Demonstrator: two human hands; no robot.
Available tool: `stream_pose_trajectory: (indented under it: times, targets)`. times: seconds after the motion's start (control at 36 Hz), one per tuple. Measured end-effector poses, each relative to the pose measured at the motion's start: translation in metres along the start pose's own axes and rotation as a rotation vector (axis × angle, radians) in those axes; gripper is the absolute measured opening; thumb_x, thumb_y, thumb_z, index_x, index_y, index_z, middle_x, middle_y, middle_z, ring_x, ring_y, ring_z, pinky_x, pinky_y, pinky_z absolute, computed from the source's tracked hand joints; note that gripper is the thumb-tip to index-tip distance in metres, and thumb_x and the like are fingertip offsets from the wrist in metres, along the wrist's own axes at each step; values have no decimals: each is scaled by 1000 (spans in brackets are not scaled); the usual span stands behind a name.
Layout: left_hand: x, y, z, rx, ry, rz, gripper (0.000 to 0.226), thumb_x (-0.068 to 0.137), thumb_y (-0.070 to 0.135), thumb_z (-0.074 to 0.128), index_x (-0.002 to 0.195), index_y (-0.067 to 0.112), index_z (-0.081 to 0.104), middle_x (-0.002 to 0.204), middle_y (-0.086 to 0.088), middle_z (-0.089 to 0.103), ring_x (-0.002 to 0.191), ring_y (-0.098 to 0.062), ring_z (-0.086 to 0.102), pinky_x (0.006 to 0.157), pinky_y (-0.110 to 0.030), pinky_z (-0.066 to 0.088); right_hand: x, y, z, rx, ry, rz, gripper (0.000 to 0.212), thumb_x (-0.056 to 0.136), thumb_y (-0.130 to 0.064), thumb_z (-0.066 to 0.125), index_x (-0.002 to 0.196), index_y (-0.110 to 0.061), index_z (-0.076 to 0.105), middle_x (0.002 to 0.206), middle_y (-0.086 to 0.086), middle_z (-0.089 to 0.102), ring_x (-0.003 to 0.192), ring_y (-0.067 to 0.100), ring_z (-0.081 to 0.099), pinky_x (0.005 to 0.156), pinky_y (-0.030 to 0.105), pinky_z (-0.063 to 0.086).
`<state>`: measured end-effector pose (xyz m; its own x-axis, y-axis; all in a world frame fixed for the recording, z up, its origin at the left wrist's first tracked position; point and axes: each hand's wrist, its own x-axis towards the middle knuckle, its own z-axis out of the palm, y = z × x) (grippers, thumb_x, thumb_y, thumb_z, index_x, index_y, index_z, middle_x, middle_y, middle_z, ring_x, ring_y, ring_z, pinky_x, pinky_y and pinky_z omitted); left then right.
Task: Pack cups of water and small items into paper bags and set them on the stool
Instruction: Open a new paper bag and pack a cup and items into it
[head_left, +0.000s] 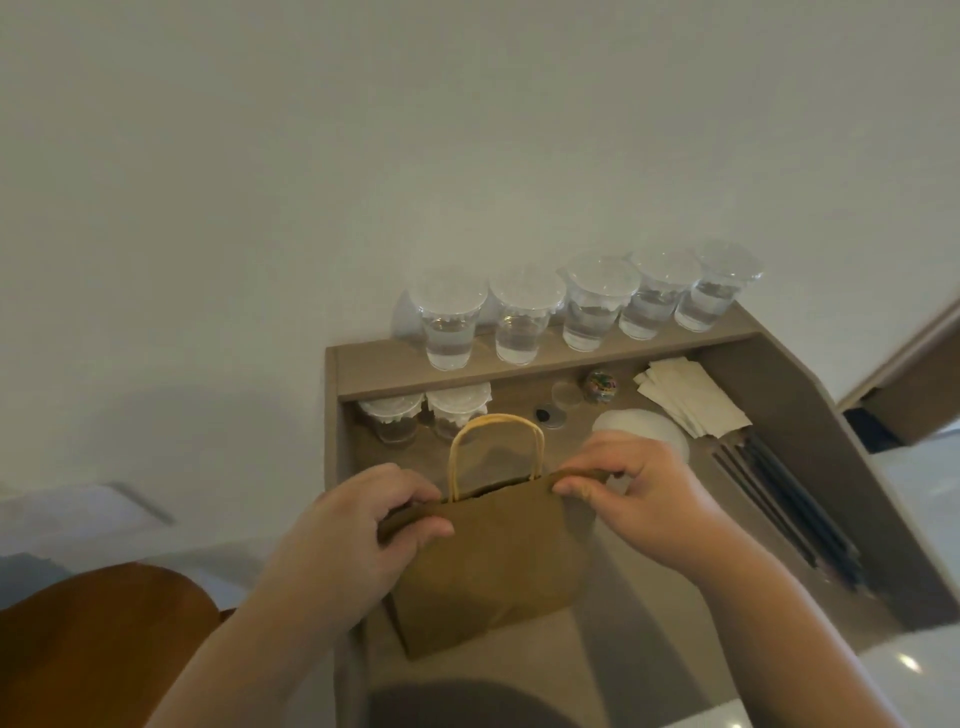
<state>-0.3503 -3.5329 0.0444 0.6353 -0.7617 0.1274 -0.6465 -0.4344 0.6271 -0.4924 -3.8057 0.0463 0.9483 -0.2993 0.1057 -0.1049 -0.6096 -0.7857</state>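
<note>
Behind the paper bag (483, 566), two covered cups (400, 415) are showing only their tops, and the bag's inside is lying out of sight. Whether its base is touching the counter (623, 649) is hard to tell. The left grip (358, 525) is pinching the bag's top edge at the left corner and the right grip (639, 493) is pinching the right corner, so the bag is sitting between them. Plain brown, it is holding one pale looped handle (496, 419) upright.

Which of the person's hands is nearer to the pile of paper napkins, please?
Right. The right hand pinches the top edge of the paper bag, a little short and left of the napkins; the left hand pinches the opposite end, farther left.
</note>
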Motion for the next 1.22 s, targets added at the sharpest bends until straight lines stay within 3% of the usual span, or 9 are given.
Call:
stream_pose_trajectory:
  times: [0.17,0.31,0.5,0.58,0.67,0.75,0.83,1.0,1.22]
  targets:
    - [3,26,19,-9,-115,59,24,98,49,61,122,45,67,104,27,55,100,1,59,86,-18,49,-15,15,-19,44,1,18,17,88,-17,83,91,-33,84,89,-9,73,87,19,65,76,18,46]
    - [13,50,26,19,-168,16,10,96,45,64,106,45,66,107,30,58,105,5,57,93,-20,51,-18,20,-38,20,-121,68,18,91,-20,82,86,-38,80,92,-12,72,94,12,67,83,16,48]
    - [29,66,35,105,-215,-141,38,85,75,54,113,51,65,105,28,61,100,6,57,93,-24,52,-2,32,-41,59,-237,73,6,91,-32,81,87,-36,79,96,-15,70,98,6,66,94,32,54]
    - [33,72,36,157,-206,-128,31,89,72,55,110,54,67,102,29,58,98,8,56,91,-22,50,1,51,-55,282,-329,-31,15,95,-40,75,101,-27,81,102,-1,73,100,16,69,96,36,55]
    - [33,83,37,141,-207,-141,17,89,66,63,104,60,68,110,37,55,104,11,56,89,-16,47,13,91,-71,548,-319,89,33,102,-36,59,106,-11,79,105,7,76,106,25,69,100,38,53]
    - [32,93,38,113,-208,-167,16,85,67,63,100,69,67,110,40,60,108,13,58,89,-11,47,43,144,-62,251,-121,262,24,104,-30,60,89,-25,79,85,-2,74,84,10,69,86,34,54]
    - [31,98,42,118,-148,-215,24,85,56,72,99,75,64,108,44,63,107,16,59,92,-8,46,80,188,-50,-82,17,374,14,102,-29,61,97,-37,71,81,-11,69,74,2,63,66,23,46]
    - [29,98,56,152,-50,-316,31,84,41,82,98,66,71,108,41,67,106,14,63,91,-8,48,144,248,-43,-134,110,424,27,96,-24,62,120,-20,73,112,9,75,100,31,68,84,35,53]
    - [20,102,75,97,100,-361,31,84,31,84,99,56,77,109,35,71,106,10,66,93,-9,48,174,281,-34,-198,89,326,31,94,-48,62,115,-30,76,105,7,79,99,38,72,84,42,59]
